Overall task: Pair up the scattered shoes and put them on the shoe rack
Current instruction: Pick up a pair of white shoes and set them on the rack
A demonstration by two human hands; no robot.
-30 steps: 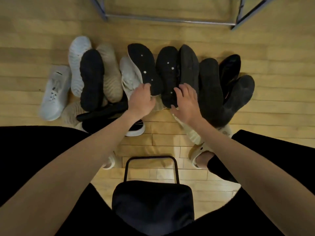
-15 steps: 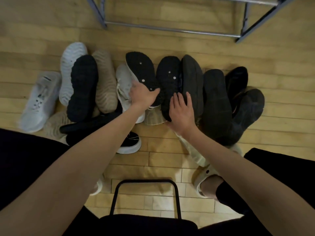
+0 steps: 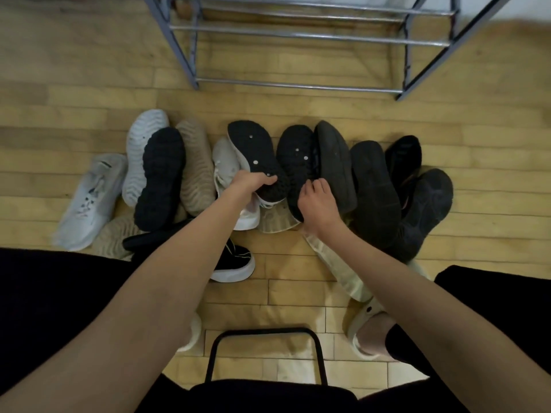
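Two hands clamped | left hand [image 3: 249,186] on white-edged shoe [image 3: 256,159] | right hand [image 3: 317,204] on black shoe [image 3: 295,162] | bare floor [image 3: 268,102] before rack [image 3: 298,40]

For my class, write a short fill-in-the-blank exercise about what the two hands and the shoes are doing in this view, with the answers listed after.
1. The left hand grips a shoe whose black sole is dotted with small ____ spots.
2. The right hand closes on a second spotted sole lying to the ____ of the first.
3. The metal shoe rack holds ____ shoes.
4. The floor is made of ____.

Missing words: white; right; no; wood
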